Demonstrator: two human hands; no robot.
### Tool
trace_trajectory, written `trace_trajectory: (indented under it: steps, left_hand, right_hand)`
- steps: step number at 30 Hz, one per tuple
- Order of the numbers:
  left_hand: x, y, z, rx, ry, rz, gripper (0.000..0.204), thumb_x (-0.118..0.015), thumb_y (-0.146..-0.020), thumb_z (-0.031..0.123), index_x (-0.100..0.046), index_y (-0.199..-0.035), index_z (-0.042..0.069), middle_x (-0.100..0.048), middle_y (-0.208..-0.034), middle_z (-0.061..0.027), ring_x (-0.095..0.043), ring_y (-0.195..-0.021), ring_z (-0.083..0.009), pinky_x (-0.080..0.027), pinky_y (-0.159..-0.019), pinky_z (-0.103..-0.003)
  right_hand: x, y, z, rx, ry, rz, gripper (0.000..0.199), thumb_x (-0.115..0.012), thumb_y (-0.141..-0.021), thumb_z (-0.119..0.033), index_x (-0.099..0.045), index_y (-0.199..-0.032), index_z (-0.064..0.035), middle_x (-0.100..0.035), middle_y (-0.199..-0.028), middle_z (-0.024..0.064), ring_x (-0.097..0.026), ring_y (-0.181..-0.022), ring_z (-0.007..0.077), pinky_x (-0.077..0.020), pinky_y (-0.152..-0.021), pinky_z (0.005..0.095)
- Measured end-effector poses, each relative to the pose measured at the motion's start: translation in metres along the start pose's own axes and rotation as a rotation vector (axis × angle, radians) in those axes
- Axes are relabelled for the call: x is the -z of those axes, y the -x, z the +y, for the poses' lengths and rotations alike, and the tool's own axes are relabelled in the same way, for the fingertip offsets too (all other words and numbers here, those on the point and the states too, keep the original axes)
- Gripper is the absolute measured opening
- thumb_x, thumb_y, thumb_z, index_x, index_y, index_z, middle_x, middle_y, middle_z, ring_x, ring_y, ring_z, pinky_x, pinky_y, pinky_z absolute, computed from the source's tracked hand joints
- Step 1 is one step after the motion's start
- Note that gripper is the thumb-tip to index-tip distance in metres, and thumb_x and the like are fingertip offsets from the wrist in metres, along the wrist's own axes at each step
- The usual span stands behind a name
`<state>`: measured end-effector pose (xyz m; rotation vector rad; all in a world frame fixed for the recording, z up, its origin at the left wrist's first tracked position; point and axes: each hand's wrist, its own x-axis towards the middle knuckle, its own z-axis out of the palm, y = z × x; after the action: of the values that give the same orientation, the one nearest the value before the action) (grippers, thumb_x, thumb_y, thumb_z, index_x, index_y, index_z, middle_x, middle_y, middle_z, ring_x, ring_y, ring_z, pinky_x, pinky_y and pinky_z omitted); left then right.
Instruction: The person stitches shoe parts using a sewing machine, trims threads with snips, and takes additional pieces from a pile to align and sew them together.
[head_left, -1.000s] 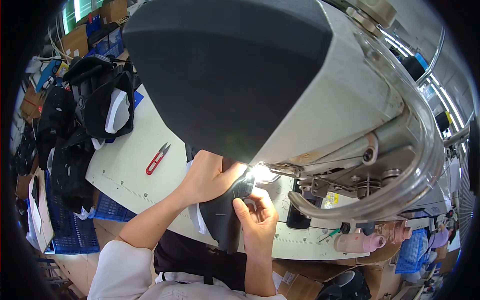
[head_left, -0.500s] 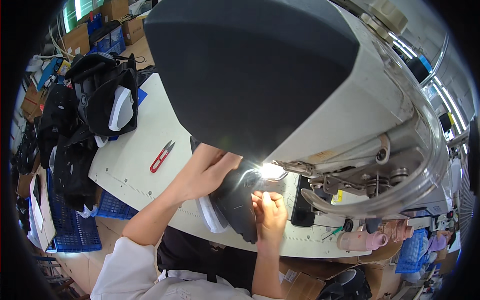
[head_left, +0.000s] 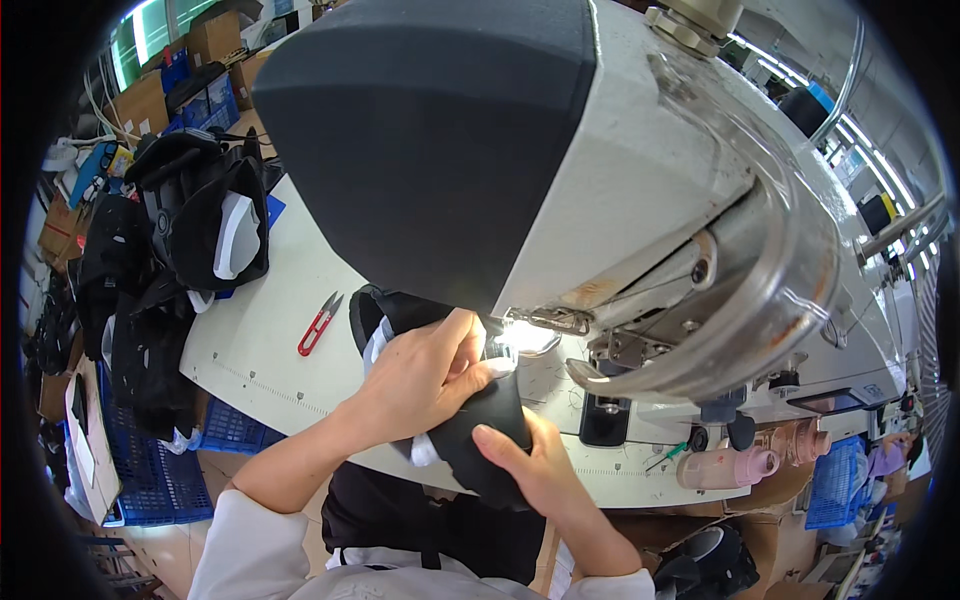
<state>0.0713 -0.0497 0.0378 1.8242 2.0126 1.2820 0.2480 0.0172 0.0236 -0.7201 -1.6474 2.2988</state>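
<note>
Both my hands hold a black fabric piece [head_left: 480, 440] with white padding [head_left: 424, 450] at its edge, in front of the sewing machine [head_left: 690, 150]. My left hand [head_left: 420, 380] lies over its upper part, thumb and fingers pinched at a small white patch, perhaps a label, under the bright lamp [head_left: 530, 338]. Lower down, my right hand [head_left: 545, 468] grips the right edge, thumb on top and fingers underneath. The piece's underside is hidden. Red thread snips [head_left: 318, 328] lie on the white table [head_left: 260, 330], left of my left hand.
The machine's large dark cover [head_left: 430, 150] overhangs the work. Black padded pieces [head_left: 200, 210] are heaped at the left, above blue crates [head_left: 150, 465]. Right of my hands are a dark phone [head_left: 604, 424], a green-handled tool [head_left: 668, 455] and pink bottles [head_left: 722, 468].
The black piece has been turned and drawn nearer, showing the white patch. My left hand has come down onto it. My right hand has shifted lower and wrapped round its edge. The view has shifted slightly.
</note>
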Motion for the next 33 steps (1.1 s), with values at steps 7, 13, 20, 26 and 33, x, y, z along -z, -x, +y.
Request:
trace_trajectory:
  steps: [7, 13, 20, 26, 33]
  left_hand:
    - [-0.014, -0.005, 0.008, 0.020, 0.048, 0.261, 0.033, -0.078, -0.071, 0.026, -0.054, -0.077, 0.004, -0.050, -0.056, -0.0040, -0.050, -0.046, -0.0208, -0.039, -0.048, -0.034]
    - [-0.021, 0.003, -0.001, 0.131, 0.218, 0.180, 0.021, -0.068, -0.078, 0.012, -0.053, -0.087, 0.001, -0.048, -0.058, -0.0043, -0.046, -0.045, -0.0169, -0.035, -0.047, -0.032]
    - [-0.022, 0.001, 0.002, 0.299, 0.521, 0.125, 0.027, -0.058, -0.081, 0.001, -0.045, -0.104, -0.004, -0.044, -0.075, -0.0024, -0.032, -0.051, -0.0047, -0.025, -0.045, -0.024]
    - [-0.018, -0.005, -0.004, 0.272, 0.524, 0.121, 0.025, -0.057, -0.081, 0.001, -0.046, -0.103, -0.004, -0.044, -0.075, -0.0024, -0.033, -0.054, -0.0050, -0.028, -0.047, -0.026]
    - [-0.020, -0.012, -0.013, 0.295, 0.486, 0.067, 0.010, -0.055, -0.081, 0.003, -0.050, -0.088, -0.003, -0.036, -0.067, -0.0001, -0.032, -0.057, -0.0071, -0.028, -0.049, -0.028]
  right_hand:
    - [-0.004, -0.006, 0.028, 0.131, 0.080, 0.067, 0.036, -0.068, -0.093, -0.026, -0.058, -0.110, 0.0041, -0.063, -0.092, 0.0046, -0.058, -0.081, 0.0084, -0.0497, -0.072, 0.0238]
    - [-0.002, -0.007, 0.023, 0.121, 0.042, 0.038, 0.034, -0.068, -0.092, -0.023, -0.060, -0.112, 0.0030, -0.066, -0.094, 0.0060, -0.060, -0.088, 0.0107, -0.0484, -0.080, 0.0271]
    - [0.003, -0.006, 0.028, 0.121, 0.043, 0.041, 0.043, -0.066, -0.093, -0.031, -0.056, -0.115, 0.0042, -0.062, -0.092, 0.0047, -0.058, -0.078, 0.0080, -0.0493, -0.069, 0.0228]
    - [0.001, -0.008, 0.043, 0.138, 0.019, 0.123, 0.043, -0.065, -0.094, -0.032, -0.056, -0.115, 0.0042, -0.063, -0.093, 0.0053, -0.058, -0.078, 0.0081, -0.0490, -0.067, 0.0229]
    - [-0.009, -0.009, 0.013, 0.052, -0.067, 0.110, 0.041, -0.063, -0.096, -0.031, -0.057, -0.114, 0.0047, -0.065, -0.093, 0.0087, -0.062, -0.079, 0.0123, -0.0511, -0.069, 0.0248]
